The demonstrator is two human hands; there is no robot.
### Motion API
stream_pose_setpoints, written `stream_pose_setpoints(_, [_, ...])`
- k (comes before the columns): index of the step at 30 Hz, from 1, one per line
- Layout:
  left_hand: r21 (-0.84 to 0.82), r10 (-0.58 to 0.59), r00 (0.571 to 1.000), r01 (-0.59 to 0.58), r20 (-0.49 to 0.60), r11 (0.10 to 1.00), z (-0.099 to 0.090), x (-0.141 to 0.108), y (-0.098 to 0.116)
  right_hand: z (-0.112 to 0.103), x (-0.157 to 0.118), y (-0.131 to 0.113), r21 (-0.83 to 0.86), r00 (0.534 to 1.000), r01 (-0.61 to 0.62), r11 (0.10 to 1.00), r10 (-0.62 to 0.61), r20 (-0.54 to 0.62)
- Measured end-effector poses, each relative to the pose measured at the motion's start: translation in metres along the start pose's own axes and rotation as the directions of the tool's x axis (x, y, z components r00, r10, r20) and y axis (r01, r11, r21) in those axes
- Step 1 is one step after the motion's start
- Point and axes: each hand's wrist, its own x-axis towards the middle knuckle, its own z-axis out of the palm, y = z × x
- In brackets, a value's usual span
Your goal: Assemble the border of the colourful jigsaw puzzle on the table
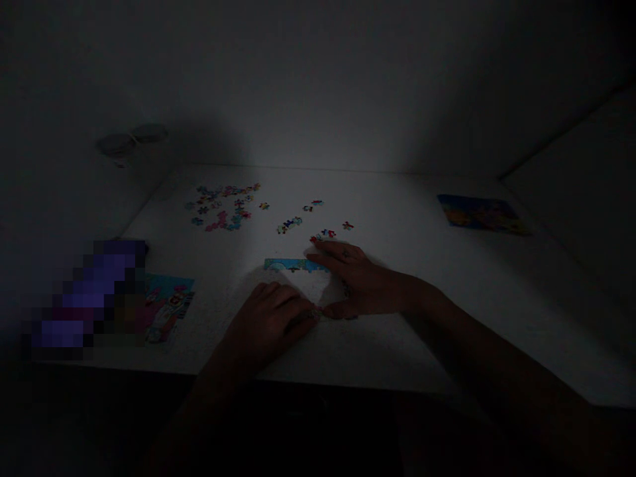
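Left hand (273,311): fingertips narrowed at a piece (316,313); grip unclear.
Right hand (355,281): spread wide, thumb beside that piece.
Strip (283,264): on table (402,225), beyond left hand.
Handling: likely light, stiff card; pinch edges.

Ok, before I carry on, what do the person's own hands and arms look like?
The left hand and right hand are ungloved, and both forearms look bare, with no sleeve, watch or bracelet that I can make out. It's too dim to tell whether any ring is worn.
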Motion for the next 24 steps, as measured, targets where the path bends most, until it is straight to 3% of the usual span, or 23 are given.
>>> stream_pose_setpoints(24, [0.045,-0.007,1.000,0.006,0.024,0.999,0.0024,0.0019,0.0015,0.0003,0.0013,-0.0003,-0.010,1.000,0.014,1.000,-0.014,0.002])
